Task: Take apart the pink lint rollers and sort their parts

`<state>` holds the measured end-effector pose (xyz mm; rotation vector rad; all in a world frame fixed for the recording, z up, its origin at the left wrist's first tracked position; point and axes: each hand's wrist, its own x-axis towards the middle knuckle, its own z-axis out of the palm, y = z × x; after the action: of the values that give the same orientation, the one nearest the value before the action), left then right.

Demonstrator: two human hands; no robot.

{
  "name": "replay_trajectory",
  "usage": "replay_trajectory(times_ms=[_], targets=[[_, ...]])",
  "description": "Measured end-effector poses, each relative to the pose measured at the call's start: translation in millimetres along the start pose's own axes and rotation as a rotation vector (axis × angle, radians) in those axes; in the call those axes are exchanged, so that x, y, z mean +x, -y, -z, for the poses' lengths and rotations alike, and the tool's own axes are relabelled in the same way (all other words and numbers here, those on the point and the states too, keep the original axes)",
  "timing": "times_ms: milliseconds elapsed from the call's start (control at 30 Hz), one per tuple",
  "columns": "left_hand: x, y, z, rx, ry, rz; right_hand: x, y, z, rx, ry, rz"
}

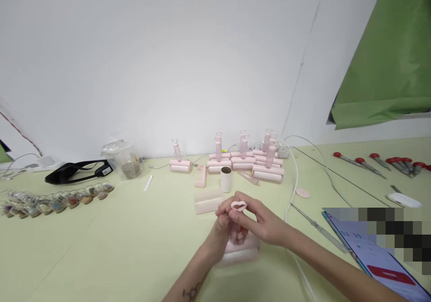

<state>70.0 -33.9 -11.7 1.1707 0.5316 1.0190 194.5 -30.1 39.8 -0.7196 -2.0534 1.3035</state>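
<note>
A pink lint roller (243,253) is held between my two hands, its white roll low and slightly blurred. My left hand (225,230) wraps around the handle from the left side. From the right, my right hand (261,216) closes around the upper handle, with the heart-shaped handle end (239,206) showing above the fingers. The fingers overlap and hide most of the handle. Just beyond them lie a translucent roller cover (208,203), a white paper roll (226,180), a pink angled roller frame (201,177) and a loose clear pink handle (249,177).
Several finished lint rollers (267,172) stand along the wall. On the left are small glass domes (72,202), a plastic-wrapped tub (129,165) and a black strap (79,169). To the right lie a white cable (296,171), a phone (363,248), tweezers (318,228) and red-capped tools (360,161).
</note>
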Motion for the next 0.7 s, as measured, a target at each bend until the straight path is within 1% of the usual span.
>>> replay_trajectory(times_ms=[67,133,167,233,300,367,400,467,500,567,600,667,700], targets=[[-1,4,-3.0,-0.039,-0.13,-0.007,-1,-2,-5,0.049,0.008,-0.023],[-2,4,-6.4,-0.043,-0.209,0.024,-1,-2,-10,0.03,-0.01,-0.042],[-2,3,-7.7,-0.031,-0.218,0.044,-1,-2,-11,0.007,-0.032,-0.049],[-1,0,-8.7,-0.001,-0.188,0.066,-1,-1,-12,-0.021,-0.06,-0.062],[-1,-1,-6.1,0.017,-0.156,0.04,-1,0,-7,-0.04,-0.057,-0.03],[-2,-3,1.8,0.023,-0.132,0.002,-1,2,1,-0.083,-0.016,0.06],[-4,-6,8.2,0.027,-0.122,-0.018,1,3,7,-0.111,-0.016,0.114],[-12,-17,25.6,0.008,-0.146,-0.055,12,4,19,-0.196,-0.082,0.182],[-18,-27,36.1,0.007,-0.175,-0.073,22,5,25,-0.277,-0.128,0.179],[-29,-51,59.0,0.059,-0.29,-0.107,49,3,34,-0.501,-0.188,0.134],[-33,-64,70.9,0.137,-0.394,-0.133,65,2,37,-0.646,-0.151,0.099],[-35,-84,94.7,0.353,-0.635,-0.227,99,-4,37,-0.745,-0.067,0.06],[-32,-91,106.4,0.473,-0.75,-0.283,115,-8,35,-0.777,-0.009,0.037]])
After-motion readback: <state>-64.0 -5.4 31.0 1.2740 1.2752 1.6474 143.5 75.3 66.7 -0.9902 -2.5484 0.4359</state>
